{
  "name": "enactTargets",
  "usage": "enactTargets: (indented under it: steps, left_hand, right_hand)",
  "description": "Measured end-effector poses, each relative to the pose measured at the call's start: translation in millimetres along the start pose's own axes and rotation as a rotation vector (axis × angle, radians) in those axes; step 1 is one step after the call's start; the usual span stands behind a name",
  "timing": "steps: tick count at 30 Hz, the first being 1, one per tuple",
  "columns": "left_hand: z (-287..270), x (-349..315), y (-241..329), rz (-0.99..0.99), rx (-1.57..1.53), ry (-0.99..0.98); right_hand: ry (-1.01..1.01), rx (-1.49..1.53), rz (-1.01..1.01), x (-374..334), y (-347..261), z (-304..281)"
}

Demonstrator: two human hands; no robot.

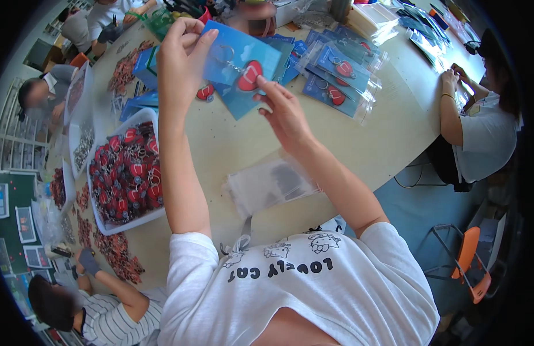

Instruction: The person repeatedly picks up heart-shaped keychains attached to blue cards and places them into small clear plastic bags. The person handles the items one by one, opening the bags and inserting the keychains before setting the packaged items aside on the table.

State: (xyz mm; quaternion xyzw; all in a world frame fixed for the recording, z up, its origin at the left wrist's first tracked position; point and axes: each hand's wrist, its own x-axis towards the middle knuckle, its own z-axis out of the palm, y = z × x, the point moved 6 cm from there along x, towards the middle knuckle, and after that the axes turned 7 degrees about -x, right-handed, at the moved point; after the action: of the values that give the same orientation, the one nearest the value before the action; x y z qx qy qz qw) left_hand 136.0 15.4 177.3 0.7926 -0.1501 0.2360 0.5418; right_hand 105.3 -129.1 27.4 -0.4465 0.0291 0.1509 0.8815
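My left hand (183,55) pinches the upper left edge of a blue card (238,57), held up above the table. A red keychain charm (249,75) with a metal ring hangs on the card's front. The fingers of my right hand (284,112) grip the card's lower right part, just under the charm. Behind the card more blue cards (244,101) lie on the table, with another red charm (205,92) beside them.
A white tray (137,222) full of red keychains sits left of my arms. Empty clear bags (270,184) lie near my chest. Bagged cards (339,78) are piled at the far right. Other people work around the beige table (382,132); an orange chair (469,259) stands right.
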Motion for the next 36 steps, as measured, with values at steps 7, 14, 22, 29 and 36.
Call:
enactTargets:
  steps: [7, 14, 22, 29, 36]
  left_hand:
    - [26.8, -67.5, -43.6, -0.188, -0.264, -0.061]
    - [74.3, -189.0, -62.6, -0.113, 0.390, -0.505]
    - [73.0, -188.8, -72.9, -0.283, 0.076, -0.441]
    - [60.3, -189.9, -73.1, -0.416, -0.072, -0.363]
    - [49.3, -194.2, -95.6, -0.655, -0.439, -0.437]
  right_hand:
    - [0.230, -0.506, -0.606, -35.4, -52.0, -66.1]
    - [0.439, -0.705, -0.568, -73.4, -64.8, -133.5]
    - [0.394, -0.686, -0.421, -74.0, -55.6, -133.8]
    - [0.372, -0.704, -0.390, -74.6, -50.2, -136.4]
    - [0.388, -0.731, -0.364, -79.5, -52.7, -151.9]
